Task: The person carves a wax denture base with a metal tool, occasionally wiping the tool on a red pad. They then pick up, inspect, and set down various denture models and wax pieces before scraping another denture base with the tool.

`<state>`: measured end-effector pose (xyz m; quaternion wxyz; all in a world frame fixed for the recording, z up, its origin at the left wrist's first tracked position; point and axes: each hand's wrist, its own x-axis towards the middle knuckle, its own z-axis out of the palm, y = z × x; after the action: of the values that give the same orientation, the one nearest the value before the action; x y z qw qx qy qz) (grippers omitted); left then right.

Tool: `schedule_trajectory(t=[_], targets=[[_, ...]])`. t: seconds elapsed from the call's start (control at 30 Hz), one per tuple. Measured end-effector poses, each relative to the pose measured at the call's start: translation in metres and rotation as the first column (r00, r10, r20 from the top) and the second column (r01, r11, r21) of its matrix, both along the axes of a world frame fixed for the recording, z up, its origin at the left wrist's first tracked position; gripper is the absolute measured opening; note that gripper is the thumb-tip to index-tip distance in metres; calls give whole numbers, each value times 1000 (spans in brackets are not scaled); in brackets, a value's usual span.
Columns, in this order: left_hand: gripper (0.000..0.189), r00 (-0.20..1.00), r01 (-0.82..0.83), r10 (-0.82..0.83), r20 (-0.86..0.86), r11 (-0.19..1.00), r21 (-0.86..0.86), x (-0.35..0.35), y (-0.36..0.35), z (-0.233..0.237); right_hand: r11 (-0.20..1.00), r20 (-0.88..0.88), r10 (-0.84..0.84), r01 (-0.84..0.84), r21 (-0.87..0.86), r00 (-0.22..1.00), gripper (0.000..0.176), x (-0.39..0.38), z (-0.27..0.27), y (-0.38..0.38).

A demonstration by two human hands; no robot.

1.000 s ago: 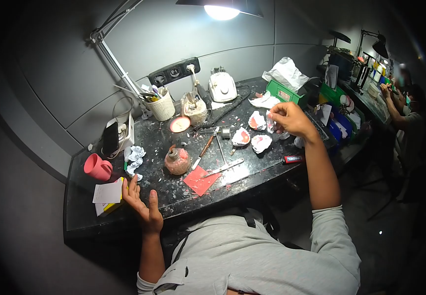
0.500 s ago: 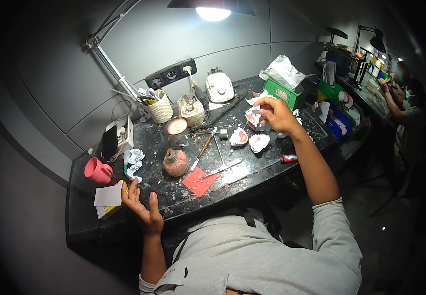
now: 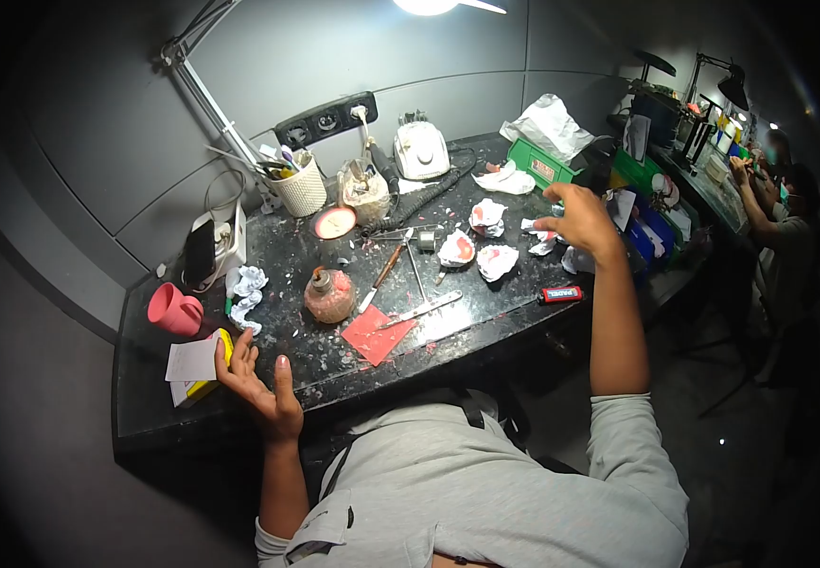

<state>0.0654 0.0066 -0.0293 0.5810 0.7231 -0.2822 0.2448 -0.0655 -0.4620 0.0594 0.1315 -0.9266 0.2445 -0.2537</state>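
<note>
- Two bare hands over one black, debris-strewn bench.
- Left hand spread, thumb wide of the fingers, beside one yellow-and-white box topped with white paper.
- Right hand curved over at least two whitish lumps, perhaps touching; cannot tell whether gripping.
- Three lumpy white-and-pink plaster-like casts, clustered left of the right hand.
- Containers: one ivory textured cup of pens and tools; one green plastic bin with crumpled white paper at the rim.

Grey panelled wall — bright lamp
</note>
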Motion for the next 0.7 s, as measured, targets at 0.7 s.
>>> schedule_trajectory(t=[0.7], targets=[[81,1000,1,0,21,1000,-6,0,-1,0,904,130,308,-333,270,942,59,10,9,40]])
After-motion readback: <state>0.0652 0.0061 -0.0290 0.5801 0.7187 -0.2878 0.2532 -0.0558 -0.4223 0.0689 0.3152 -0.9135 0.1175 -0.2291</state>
